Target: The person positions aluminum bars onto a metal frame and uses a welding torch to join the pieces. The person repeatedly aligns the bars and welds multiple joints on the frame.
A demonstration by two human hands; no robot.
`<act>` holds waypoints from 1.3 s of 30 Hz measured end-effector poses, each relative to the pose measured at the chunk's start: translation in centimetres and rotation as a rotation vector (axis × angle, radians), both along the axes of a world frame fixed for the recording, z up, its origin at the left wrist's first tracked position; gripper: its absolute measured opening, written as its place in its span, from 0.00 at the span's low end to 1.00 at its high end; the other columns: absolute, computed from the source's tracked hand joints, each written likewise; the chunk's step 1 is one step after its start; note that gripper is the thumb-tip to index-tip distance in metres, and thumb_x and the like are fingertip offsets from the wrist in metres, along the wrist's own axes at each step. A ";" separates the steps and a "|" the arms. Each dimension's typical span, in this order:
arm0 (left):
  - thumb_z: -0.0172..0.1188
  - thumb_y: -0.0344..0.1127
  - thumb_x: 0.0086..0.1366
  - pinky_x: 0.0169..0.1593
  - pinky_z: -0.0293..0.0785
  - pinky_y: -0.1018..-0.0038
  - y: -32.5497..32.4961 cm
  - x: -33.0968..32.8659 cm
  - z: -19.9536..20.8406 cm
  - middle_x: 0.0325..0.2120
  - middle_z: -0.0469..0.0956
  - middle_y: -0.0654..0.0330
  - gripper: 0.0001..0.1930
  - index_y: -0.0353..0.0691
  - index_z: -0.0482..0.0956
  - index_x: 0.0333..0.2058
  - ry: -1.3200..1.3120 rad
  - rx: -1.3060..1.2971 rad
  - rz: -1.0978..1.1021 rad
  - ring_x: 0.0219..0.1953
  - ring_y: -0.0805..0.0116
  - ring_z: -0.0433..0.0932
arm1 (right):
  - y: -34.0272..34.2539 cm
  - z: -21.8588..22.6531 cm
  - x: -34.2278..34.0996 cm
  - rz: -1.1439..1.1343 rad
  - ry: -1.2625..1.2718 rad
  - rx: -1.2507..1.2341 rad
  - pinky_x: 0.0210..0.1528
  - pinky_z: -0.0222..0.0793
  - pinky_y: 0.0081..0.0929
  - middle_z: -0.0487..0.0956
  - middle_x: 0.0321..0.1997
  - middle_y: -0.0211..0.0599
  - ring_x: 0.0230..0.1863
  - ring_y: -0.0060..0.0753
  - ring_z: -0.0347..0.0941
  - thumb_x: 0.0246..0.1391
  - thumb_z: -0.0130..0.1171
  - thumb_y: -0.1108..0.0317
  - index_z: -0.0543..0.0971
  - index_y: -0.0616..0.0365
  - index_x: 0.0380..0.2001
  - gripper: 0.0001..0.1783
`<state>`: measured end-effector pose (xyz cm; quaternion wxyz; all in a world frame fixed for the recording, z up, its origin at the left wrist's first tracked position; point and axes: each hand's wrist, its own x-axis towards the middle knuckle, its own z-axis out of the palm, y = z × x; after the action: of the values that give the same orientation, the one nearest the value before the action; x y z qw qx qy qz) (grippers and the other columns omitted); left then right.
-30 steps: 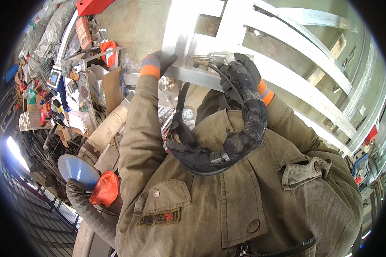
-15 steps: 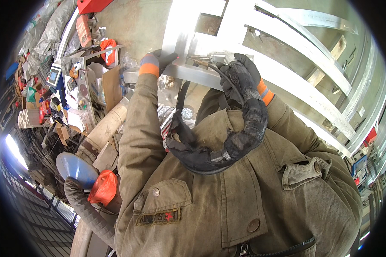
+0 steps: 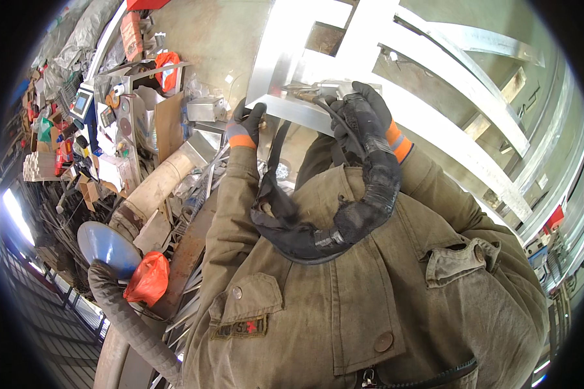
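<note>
A: First, the right hand (image 3: 374,107)?

B: Clamped on the upper end of a black wrapped cable (image 3: 377,162), fingers bent round. Sagging below in a loop across the jacket (image 3: 363,305).

A: And out past those fingers?

B: A slim metal-tipped tool (image 3: 313,98), pointing leftward above the near rail of a pale metal frame (image 3: 292,111). Touching metal or just over it? Cannot tell.

A: Left hand (image 3: 245,123)?

B: At the near left corner of the same frame, thumb and fingers curled. Pinched on the edge or merely beside it: cannot tell from this angle.

A: Where, exactly, the frame?

B: Straight ahead of the body, before both hands, with bright rails running off ahead and to the right.

A: Step in hand, then?

B: Seems like lining up: tip near the corner, left hand at the rail's end, probably for steadying or feeling the edge.

A: And the next move, calling for what?

B: Most likely a firm right grip, a steady tip, left fingers well clear of it, and enough slack in the loop to avoid tugging.
</note>
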<state>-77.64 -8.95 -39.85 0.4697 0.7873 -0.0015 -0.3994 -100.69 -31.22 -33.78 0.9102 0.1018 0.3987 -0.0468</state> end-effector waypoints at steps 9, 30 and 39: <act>0.70 0.42 0.68 0.41 0.78 0.74 0.1 -1.2 0.1 0.33 0.81 0.65 0.18 0.41 0.82 0.52 0.107 -0.178 0.248 0.34 0.74 0.79 | -0.2 0.2 0.5 0.043 -0.142 0.092 0.25 0.77 0.40 0.82 0.35 0.48 0.26 0.44 0.78 0.69 0.46 0.45 0.76 0.72 0.54 0.35; 0.65 0.42 0.73 0.48 0.83 0.69 1.2 -0.5 -2.1 0.43 0.84 0.61 0.21 0.39 0.80 0.60 0.171 -0.213 0.346 0.43 0.69 0.82 | -0.3 -2.3 0.4 0.035 -0.188 0.182 0.28 0.78 0.49 0.83 0.36 0.49 0.29 0.49 0.79 0.69 0.44 0.44 0.79 0.69 0.52 0.35; 0.63 0.42 0.75 0.51 0.83 0.67 0.5 -0.9 -1.4 0.48 0.84 0.60 0.21 0.42 0.79 0.62 0.189 -0.257 0.323 0.47 0.67 0.82 | -0.2 -2.1 0.7 0.048 -0.090 0.209 0.29 0.77 0.34 0.84 0.34 0.42 0.28 0.36 0.78 0.67 0.54 0.44 0.77 0.70 0.52 0.33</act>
<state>-78.56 -8.43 -41.26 0.6220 0.6702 0.1176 -0.3875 -100.00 -31.38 -35.89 0.9126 0.1886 0.3622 0.0216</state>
